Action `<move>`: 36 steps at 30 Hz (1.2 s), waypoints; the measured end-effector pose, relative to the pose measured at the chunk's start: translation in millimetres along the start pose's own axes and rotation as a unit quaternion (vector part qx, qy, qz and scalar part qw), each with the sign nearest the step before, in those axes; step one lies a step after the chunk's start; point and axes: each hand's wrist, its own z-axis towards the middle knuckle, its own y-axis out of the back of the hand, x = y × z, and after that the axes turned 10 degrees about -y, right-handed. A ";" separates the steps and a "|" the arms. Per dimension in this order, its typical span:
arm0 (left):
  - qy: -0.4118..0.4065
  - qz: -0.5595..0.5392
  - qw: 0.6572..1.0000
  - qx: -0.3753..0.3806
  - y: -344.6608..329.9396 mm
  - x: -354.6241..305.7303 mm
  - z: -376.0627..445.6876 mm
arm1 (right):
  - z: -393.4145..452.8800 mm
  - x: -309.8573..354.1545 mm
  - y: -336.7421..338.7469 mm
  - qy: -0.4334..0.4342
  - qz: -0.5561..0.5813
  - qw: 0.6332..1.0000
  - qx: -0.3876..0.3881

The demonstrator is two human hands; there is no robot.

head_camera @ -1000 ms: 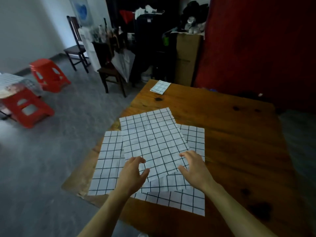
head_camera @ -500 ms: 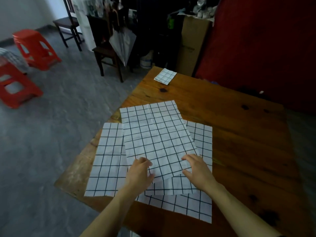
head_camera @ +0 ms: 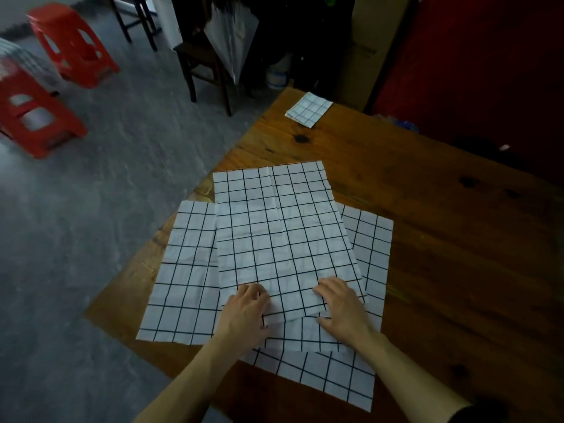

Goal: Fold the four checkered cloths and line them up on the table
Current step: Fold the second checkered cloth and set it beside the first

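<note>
Three white checkered cloths lie spread and overlapping on the wooden table (head_camera: 442, 270). The top cloth (head_camera: 280, 233) covers part of a left cloth (head_camera: 186, 270) and a right cloth (head_camera: 370, 239) that reaches the near edge. A fourth cloth, folded small (head_camera: 308, 109), sits at the table's far corner. My left hand (head_camera: 244, 312) has its fingers curled on the top cloth's near left corner. My right hand (head_camera: 341, 306) lies over the near right corner, fingers on top and thumb at the edge.
The table's left edge runs diagonally beside the cloths, with grey floor beyond. Two red plastic stools (head_camera: 45, 117) stand on the floor at left. A dark wooden chair (head_camera: 204, 65) and a cardboard box (head_camera: 363, 56) stand past the far corner. Bare wood fills the table's right side.
Both hands have moved forward from hovering spread over the cloth and closed onto the top cloth's near edge. The view has tilted lower over the table.
</note>
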 end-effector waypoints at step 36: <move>-0.085 -0.018 0.965 -0.247 48.3 35.3 -43.6 | -47.0 2.2 44.6 -0.057 0.067 0.982 -0.165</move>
